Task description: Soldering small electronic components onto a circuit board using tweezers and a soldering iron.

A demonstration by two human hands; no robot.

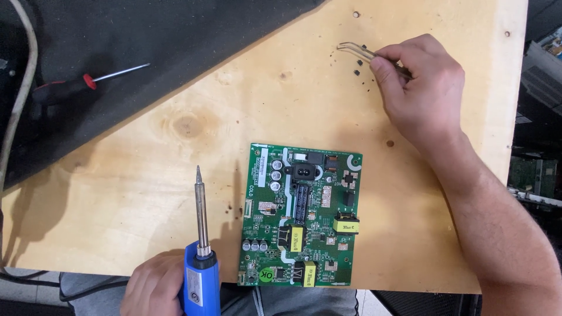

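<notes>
My left hand [153, 287] grips a blue soldering iron [201, 275] at the table's near edge, its metal tip pointing away from me, left of a green circuit board [301, 216]. The board lies flat on the wooden table [175, 175] with yellow transformers, capacitors and a black connector on it. My right hand [418, 93] is at the far right, pinching curved metal tweezers [357, 51]. The tweezer tips hover over several tiny black components [356, 72] scattered on the wood.
A dark mat [117, 52] covers the table's far left corner, with a red-and-black screwdriver [82, 82] lying on it. A grey cable [23, 76] runs along the left edge. Equipment shelves stand beyond the right edge.
</notes>
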